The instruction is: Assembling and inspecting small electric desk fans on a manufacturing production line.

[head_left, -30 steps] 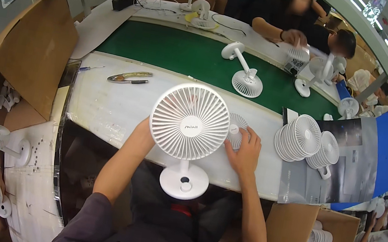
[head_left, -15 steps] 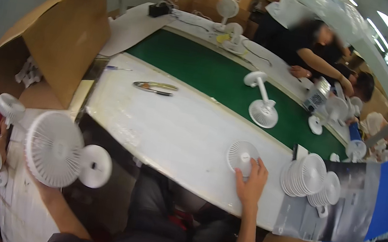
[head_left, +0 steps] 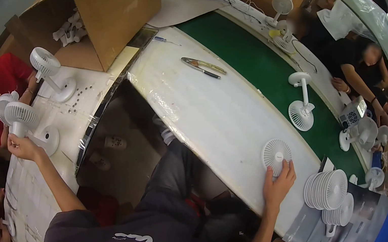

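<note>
My left hand point(head_left: 25, 148) reaches out to the left and is closed on the neck of a white desk fan point(head_left: 22, 114). That fan is over the side table, its round base point(head_left: 49, 140) to the right of the neck. On the white worktop, my right hand point(head_left: 280, 182) grips the near rim of a round white fan grille point(head_left: 276, 156), thumb at one side and fingers at the other. Right of this hand, a stack of white fan grilles point(head_left: 329, 188) stands beside a smaller stack point(head_left: 340, 211).
Pliers point(head_left: 203, 66) and a screwdriver point(head_left: 166, 40) lie on the worktop. Along the green belt point(head_left: 246, 53) a white fan point(head_left: 302, 106) lies. A cardboard box point(head_left: 110, 9) stands at the far left. People work at the left table and across the belt; another fan point(head_left: 51, 71) stands left.
My left hand has carried the fan away from me, out over the left table. The view has swung left, so things sit further right. My right hand stays on the grille.
</note>
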The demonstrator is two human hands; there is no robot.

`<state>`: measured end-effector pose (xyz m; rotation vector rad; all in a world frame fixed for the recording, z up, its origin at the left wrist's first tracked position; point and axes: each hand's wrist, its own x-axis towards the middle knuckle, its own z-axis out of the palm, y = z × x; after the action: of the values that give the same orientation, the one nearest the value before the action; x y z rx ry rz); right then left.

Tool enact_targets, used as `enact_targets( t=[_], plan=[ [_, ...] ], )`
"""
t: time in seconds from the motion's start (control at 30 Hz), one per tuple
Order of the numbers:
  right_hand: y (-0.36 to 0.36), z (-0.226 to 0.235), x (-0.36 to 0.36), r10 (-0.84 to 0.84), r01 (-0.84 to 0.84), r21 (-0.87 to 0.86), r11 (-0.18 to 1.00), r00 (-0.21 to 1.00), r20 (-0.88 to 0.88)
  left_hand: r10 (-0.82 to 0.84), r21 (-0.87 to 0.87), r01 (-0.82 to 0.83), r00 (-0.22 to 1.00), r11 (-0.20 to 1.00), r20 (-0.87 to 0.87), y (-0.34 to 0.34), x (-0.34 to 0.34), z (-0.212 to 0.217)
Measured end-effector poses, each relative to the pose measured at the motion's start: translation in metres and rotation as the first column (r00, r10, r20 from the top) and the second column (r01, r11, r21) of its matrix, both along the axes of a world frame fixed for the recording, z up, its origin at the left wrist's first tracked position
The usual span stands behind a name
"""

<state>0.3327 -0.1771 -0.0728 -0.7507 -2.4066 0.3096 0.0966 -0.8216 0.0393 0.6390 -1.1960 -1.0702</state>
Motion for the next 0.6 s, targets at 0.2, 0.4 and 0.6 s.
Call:
enact_targets(
  t=[0.2,0.4,0.6],
  plan=[
    [-0.002,0.004,-0.002,-0.040,0.039,-0.015,0.999,0.999,-0.008,-0.012,-0.208,-0.033,0.976,0.978,-0.216,0.082,0.002,-0.024],
    [0.004,-0.002,-0.001,-0.046,0.048,0.059,0.997,0.998,-0.033,-0.772,-0.314,0.865,0.495,0.392,0.399,0.352,0.000,-0.071],
    [0.007,-0.002,-0.002,-0.100,0.105,0.091,0.990,0.993,-0.056,-0.763,-0.499,0.693,-0.115,-0.520,0.636,0.607,-0.011,-0.070]
  ],
)
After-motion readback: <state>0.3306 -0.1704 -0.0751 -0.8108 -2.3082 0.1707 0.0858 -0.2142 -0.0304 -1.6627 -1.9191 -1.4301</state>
